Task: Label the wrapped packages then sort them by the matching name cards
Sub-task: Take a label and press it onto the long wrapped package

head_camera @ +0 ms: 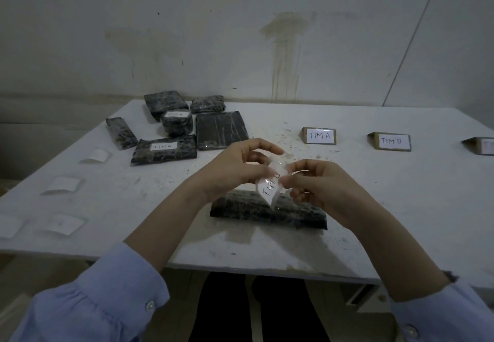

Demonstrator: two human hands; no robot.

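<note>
— Well, where was the label [270, 190] held?

— It was pinched between both hands above the near package [267, 214], which was laid flat on the worktop [374, 208] close to its front edge. The left hand [240, 170] was curled round the label's upper left part, and the right hand [320, 189] was closed on its right edge with thumb and fingertips. "TIM" could be read on it; the last character was partly covered.

— Was it stuck to the wrapping?

— That could not be told. Its lower tip was seen just over the wrapping.

— And the other packages?

— Six were grouped at the far left. "TIM A" was written on the labelled package [163, 149] at the front of the group, and blurred writing was seen on the small labelled package [177, 123] behind it.

— The name cards?

— They were stood in a row at the far right: the "TIM A" card [319, 135], then the second card [390, 141], then the third card [481, 146], which was cut off by the frame. Blank labels [64, 184] were laid along the left side.
</note>
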